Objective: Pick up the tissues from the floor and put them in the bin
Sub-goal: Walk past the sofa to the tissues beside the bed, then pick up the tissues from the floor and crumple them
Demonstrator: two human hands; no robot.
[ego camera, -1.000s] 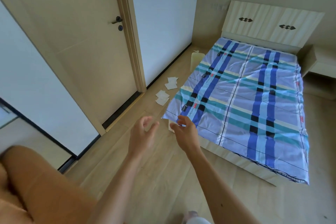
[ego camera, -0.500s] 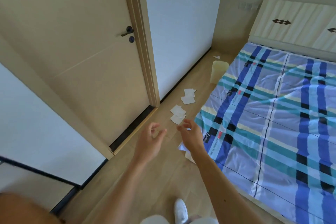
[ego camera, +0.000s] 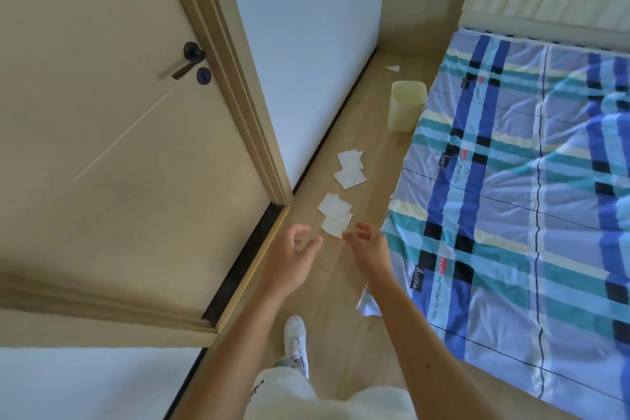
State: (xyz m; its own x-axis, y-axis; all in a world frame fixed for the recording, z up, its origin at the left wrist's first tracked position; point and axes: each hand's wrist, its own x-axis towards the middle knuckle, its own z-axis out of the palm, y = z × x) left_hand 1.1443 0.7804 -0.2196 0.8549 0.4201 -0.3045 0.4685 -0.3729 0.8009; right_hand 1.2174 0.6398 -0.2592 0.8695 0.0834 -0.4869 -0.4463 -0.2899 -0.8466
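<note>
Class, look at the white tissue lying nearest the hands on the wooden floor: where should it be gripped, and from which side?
Pinch the near corner of the nearest white tissue, coming from above beside the right hand. It lies flat on the wooden floor, overlapped by another tissue at its far edge, so only the near corner is free.

Bare floor strip [ego camera: 371, 133] runs between wall [ego camera: 306, 44] and bed [ego camera: 511, 198].
</note>
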